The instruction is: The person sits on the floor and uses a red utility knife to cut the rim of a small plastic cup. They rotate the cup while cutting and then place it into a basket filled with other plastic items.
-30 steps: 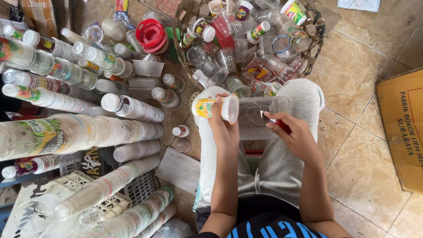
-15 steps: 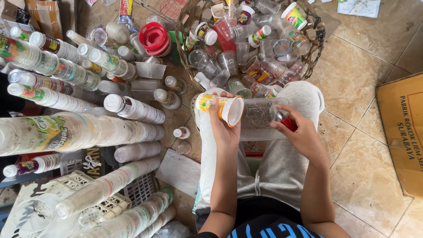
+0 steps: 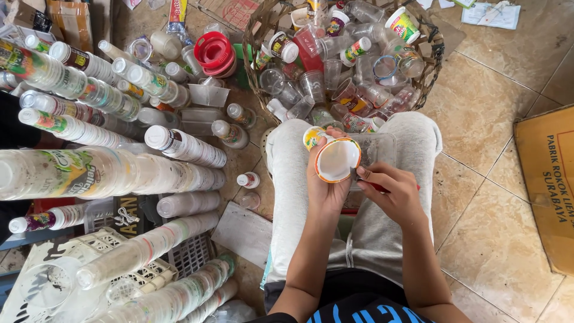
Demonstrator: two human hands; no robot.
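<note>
I sit with grey-trousered knees (image 3: pixel 287 173) pointing at a woven basket (image 3: pixel 435 48). My left hand (image 3: pixel 326 188) holds a small plastic cup (image 3: pixel 335 158) with a white inside and an orange rim, its mouth turned toward me. My right hand (image 3: pixel 391 191) grips a red-handled tool (image 3: pixel 382 186) with its fingertips at the cup's rim on the right side. A clear plastic tray (image 3: pixel 376 149) rests on my knees behind the cup.
The basket holds several loose cups and small bottles. Long stacks of nested clear cups (image 3: pixel 107 173) lie on the left over a white crate (image 3: pixel 101 281). Red lids (image 3: pixel 215 51), a cardboard box (image 3: pixel 547 185) at right, tiled floor (image 3: pixel 490 239).
My left hand has tipped the cup so its open mouth faces me. My right hand with the red tool has moved left, up to the cup's rim.
</note>
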